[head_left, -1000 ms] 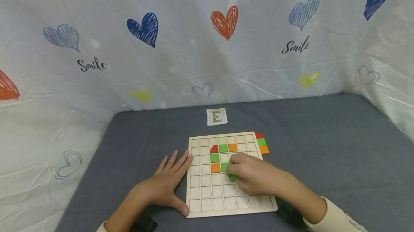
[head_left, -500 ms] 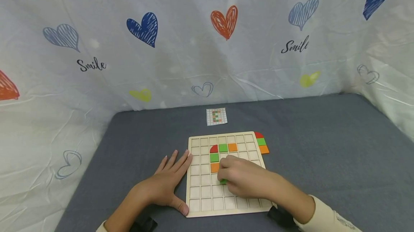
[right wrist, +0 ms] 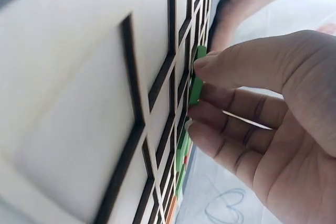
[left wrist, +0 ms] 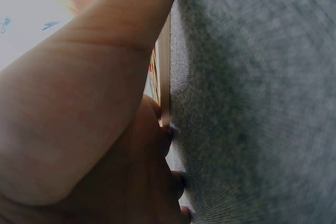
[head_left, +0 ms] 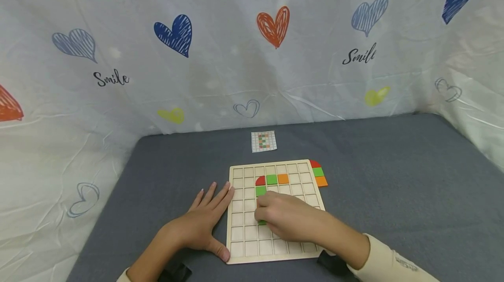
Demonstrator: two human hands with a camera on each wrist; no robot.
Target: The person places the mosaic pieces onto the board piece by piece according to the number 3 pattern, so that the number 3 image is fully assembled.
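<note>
A wooden grid board [head_left: 244, 251] lies on the grey tabletop. My left hand [head_left: 201, 225] rests at its left edge, fingers spread, with fingertips and thumb right at the rim. Over the board's middle, my right hand [head_left: 291, 217] pinches a green square tile [right wrist: 198, 77] between thumb and fingertips, tilted close over the cells. A red rounded tile [head_left: 260, 181], a green tile [head_left: 271, 179] and an orange tile [head_left: 283, 179] sit in one row. Another green tile [head_left: 260, 191] sits below the red one. The right hand hides the cells under it.
Beyond the board lies a small printed pattern card [head_left: 264, 141]. A red rounded piece [head_left: 315, 164], a green square [head_left: 318, 172] and an orange square [head_left: 321, 181] line the board's upper right edge. A white curtain [head_left: 220, 76] with printed hearts hangs behind the table.
My right hand has moved left across the board with the green tile, and now covers the orange and green tiles seen in the middle before. The left hand has stayed still.
</note>
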